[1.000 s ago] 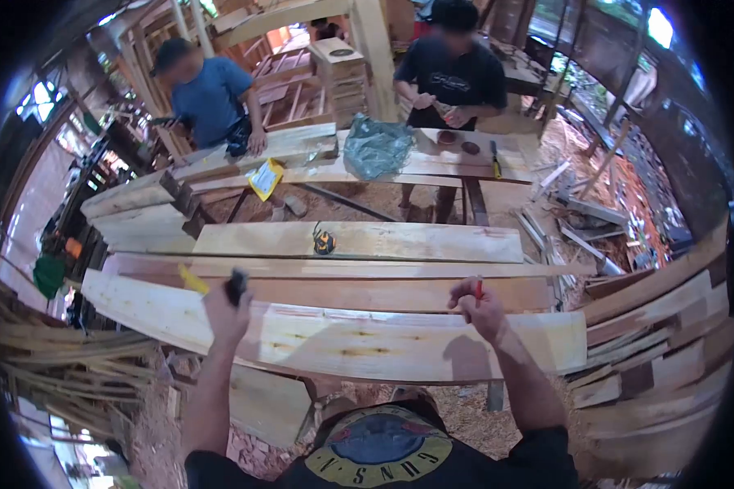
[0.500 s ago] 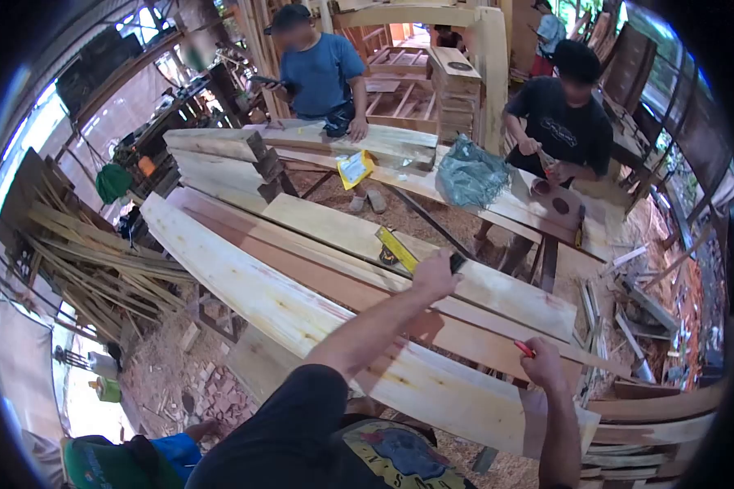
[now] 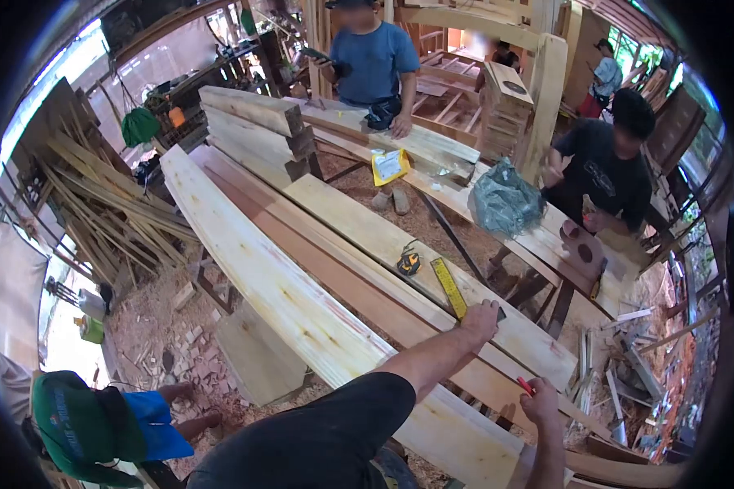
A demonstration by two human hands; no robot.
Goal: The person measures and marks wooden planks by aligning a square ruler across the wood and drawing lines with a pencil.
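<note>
My left hand (image 3: 479, 319) is closed around the dark handle of a try square, whose yellow blade (image 3: 448, 287) with dark markings lies across a pale plank (image 3: 367, 232). A slim red marking tool (image 3: 525, 385), a pencil or a pen, sticks out of my closed right hand (image 3: 541, 403). That hand is by the near end of the planks, to the right of the square; whether it touches the wood I cannot tell. On the same plank, left of the blade, rests a black and orange tape measure (image 3: 409, 262).
A long pale board (image 3: 277, 285) lies closest to me, and stacked beams (image 3: 253, 114) stand far left. Across from me, a person in blue (image 3: 375, 61) holds a phone-like object. Another in black (image 3: 607, 171) works beside a plastic bag (image 3: 507, 200). A person in green (image 3: 77, 424) is lower left.
The square has moved rightward along the plank with my left hand, away from the tape measure. My right hand still grips the red marking tool. The whole view has shifted.
</note>
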